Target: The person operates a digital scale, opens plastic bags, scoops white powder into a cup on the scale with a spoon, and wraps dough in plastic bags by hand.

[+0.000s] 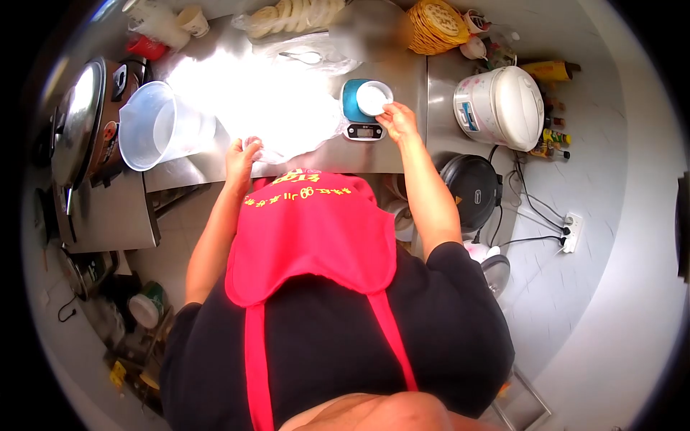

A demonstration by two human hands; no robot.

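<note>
Right hand (399,122) is gripping the rim of a white cup (374,98) at the blue scale (353,101); left hand (244,152) is pinching a clear bag (272,149) on the counter (215,161).

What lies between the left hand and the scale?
Crumpled plastic, partly washed out by glare, lies between the left hand and scale, in the head view.

This place is a kitchen: on the metal counter (287,164) there is a kitchen scale (352,108), and at the right stands a white rice cooker (501,106).
</note>
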